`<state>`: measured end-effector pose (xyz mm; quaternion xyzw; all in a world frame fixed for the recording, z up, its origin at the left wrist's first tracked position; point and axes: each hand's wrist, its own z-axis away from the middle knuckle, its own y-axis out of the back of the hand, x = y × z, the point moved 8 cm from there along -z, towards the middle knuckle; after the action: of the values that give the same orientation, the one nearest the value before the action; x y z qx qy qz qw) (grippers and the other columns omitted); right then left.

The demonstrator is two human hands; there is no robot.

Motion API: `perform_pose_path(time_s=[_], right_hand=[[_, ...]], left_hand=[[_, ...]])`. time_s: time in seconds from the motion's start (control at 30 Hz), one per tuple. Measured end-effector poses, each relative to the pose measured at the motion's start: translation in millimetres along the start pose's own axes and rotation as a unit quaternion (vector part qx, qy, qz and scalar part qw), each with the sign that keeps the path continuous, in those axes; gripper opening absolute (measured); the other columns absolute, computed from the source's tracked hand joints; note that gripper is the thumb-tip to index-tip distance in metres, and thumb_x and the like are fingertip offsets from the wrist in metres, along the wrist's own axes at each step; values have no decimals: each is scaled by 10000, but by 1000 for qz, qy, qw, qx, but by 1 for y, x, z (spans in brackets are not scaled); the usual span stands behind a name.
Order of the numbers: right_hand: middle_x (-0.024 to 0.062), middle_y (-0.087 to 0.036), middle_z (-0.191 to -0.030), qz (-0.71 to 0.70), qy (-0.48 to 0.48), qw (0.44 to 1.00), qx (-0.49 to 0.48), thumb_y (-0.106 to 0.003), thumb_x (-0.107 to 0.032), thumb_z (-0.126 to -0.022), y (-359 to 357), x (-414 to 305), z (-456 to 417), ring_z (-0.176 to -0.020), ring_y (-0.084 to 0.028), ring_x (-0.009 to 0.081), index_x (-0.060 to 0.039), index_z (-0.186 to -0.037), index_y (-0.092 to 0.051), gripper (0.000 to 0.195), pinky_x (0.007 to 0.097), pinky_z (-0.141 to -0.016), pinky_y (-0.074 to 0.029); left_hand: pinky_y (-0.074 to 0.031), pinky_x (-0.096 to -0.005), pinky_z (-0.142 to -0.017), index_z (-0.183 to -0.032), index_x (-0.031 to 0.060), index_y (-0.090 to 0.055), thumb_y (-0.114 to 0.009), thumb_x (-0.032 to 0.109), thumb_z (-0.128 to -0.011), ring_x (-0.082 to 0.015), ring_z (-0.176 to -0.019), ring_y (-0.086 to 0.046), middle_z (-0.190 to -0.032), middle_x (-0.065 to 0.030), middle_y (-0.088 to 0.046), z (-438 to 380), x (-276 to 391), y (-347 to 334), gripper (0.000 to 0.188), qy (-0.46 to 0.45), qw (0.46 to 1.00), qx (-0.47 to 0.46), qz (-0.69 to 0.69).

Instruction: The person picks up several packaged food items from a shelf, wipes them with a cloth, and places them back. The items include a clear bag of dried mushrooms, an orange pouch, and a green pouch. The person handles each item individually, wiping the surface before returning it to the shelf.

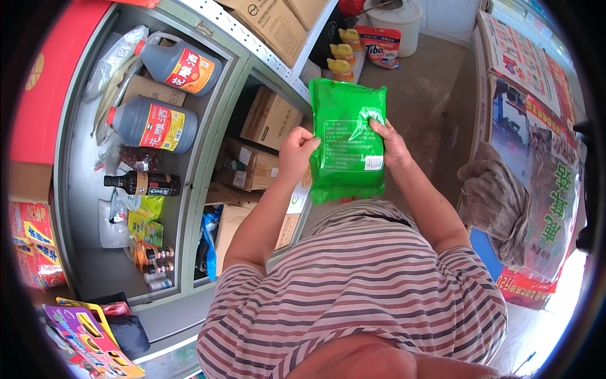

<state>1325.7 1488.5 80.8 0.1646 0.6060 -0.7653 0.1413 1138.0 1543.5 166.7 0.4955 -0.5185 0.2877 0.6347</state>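
A shiny green plastic packet [348,142] with printed text and a barcode is held up in front of my body. My left hand [299,150] pinches its left edge between thumb and curled fingers. On the opposite edge, my right hand [390,142] grips with the thumb on the face and the fingers behind. Both ends of the packet look sealed. To the left stands a green-framed cabinet with large jugs of cooking wine [154,124] and a dark glass bottle [144,183] inside.
Cardboard boxes [270,118] fill the neighbouring cabinet section. Yellow-capped bottles [342,68], a red detergent bag [380,45] and a white bucket [395,23] are beyond the packet. At right, a grey-brown cloth [494,199] hangs over stacked printed packages [544,189].
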Motion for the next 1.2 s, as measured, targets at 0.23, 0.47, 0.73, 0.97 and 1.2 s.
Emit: perform_pose_path(time_s=[0.23,0.47,0.73,0.97,1.2], right_hand=[[91,-579,-1051,-30,-10,999,6,-681,-159,-772,-2,-3,4,-947,-580,219,-53,-1191,-455,488,375,-836,-491],[91,-568,-1076,-64,-10,998,-3,-668,-165,-783,5,1,4,-964,-577,224,-61,-1210,-431,499,387,-854,-486],[107,-531,-1140,-137,-31,990,-33,-651,-189,-795,6,10,4,-1031,-543,257,-94,-1238,-405,515,432,-880,-469],[121,-525,-1138,-173,-56,983,-6,-637,-184,-805,19,19,-3,-1038,-536,282,-95,-1228,-405,490,461,-880,-465],[153,-528,-1151,-178,-61,981,34,-616,-228,-827,20,16,1,-1028,-545,308,-47,-1216,-425,470,478,-875,-462]], left_hand=[[-453,-223,-603,-776,39,-525,-589,33,-817,-75,-643,-533,-726,-25,-582,-2,-13,-10,76,89,966,-3,244],[-408,-205,-576,-779,36,-529,-592,36,-807,-53,-619,-489,-710,-9,-556,-3,7,-12,69,37,980,7,197],[-408,-213,-588,-832,31,-533,-593,94,-830,-57,-660,-492,-757,-13,-553,-12,21,-16,87,60,983,-27,172],[-437,-235,-622,-930,4,-525,-607,176,-837,-85,-712,-524,-818,-40,-566,-12,12,-27,213,113,980,-90,134],[-449,-232,-634,-924,2,-543,-627,180,-824,-83,-717,-539,-816,-37,-581,5,15,-29,222,130,977,-144,91]])
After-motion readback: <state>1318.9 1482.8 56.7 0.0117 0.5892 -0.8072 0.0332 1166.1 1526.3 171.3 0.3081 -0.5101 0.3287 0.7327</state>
